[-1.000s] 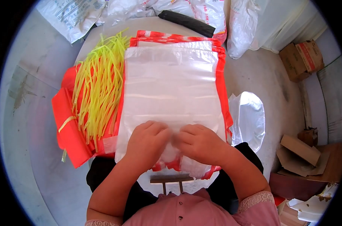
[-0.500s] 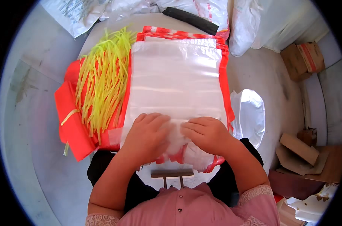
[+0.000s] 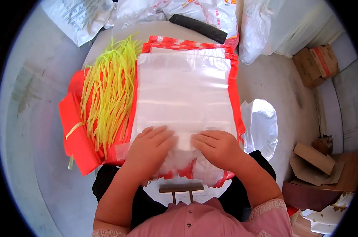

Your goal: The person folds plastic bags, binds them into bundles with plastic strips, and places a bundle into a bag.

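Note:
A stack of clear plastic bags [image 3: 183, 91] with red edges lies in front of me, its near ends crumpled over the edge by my lap. My left hand [image 3: 153, 148] rests on the lower left part of the top bag, fingers stretched out, their tips a little blurred. On the lower right part lies my right hand [image 3: 216, 146], palm down with its fingers extended toward the left hand. A narrow strip of whitish plastic shows between the two hands. What is under the palms is hidden.
Yellow-green plastic strips [image 3: 110, 94] lie left of the stack on red material, beside a tied red bundle [image 3: 78, 134]. A dark bar [image 3: 198, 29] lies at the back. White sacks [image 3: 256, 31] stand behind; cardboard boxes [image 3: 315, 65] and a silvery bag [image 3: 262, 126] are to the right.
The whole view has shifted slightly, so the stack and surroundings sit lower in the picture. Both hands stay on the near part of the top bag, with only small finger movement.

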Motion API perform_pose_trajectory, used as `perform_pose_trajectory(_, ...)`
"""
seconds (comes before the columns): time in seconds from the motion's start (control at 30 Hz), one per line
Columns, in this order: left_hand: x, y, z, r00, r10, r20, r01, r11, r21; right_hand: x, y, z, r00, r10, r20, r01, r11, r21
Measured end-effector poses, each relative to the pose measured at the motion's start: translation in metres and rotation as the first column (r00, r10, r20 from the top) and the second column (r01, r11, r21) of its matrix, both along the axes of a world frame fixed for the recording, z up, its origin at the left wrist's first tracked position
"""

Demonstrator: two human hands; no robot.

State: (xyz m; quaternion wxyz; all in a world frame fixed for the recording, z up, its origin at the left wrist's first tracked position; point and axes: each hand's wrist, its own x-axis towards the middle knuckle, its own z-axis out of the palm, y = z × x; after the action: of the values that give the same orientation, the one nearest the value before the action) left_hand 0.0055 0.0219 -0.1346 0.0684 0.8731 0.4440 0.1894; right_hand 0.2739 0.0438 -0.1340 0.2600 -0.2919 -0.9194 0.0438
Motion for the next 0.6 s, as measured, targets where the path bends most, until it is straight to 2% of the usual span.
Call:
perform_pose_trajectory(0.1,-0.009,0.005,-0.006,0.995,0.024,0.101,-0.028,0.999,0.032,0.002,0.004,-0.002,0.998,-0.015,-0.054,0.013,0.999,-0.035)
perform_pose_trajectory(0.3,-0.015,0.004,0.005,0.938,0.173,0.301,-0.14,0.982,-0.126,0.006,0.009,0.016,0.997,-0.076,-0.005,0.072,0.957,-0.282)
perform_pose_trajectory(0.4,-0.018,0.0,0.02,0.94,0.238,0.244,-0.141,0.923,-0.357,0.014,0.012,0.02,0.999,-0.043,-0.032,0.026,0.914,-0.404)
perform_pose_trajectory(0.6,-0.017,0.0,0.019,0.921,0.299,0.25,-0.187,0.902,-0.389,0.028,0.016,0.036,0.995,-0.061,-0.084,-0.008,0.765,-0.644)
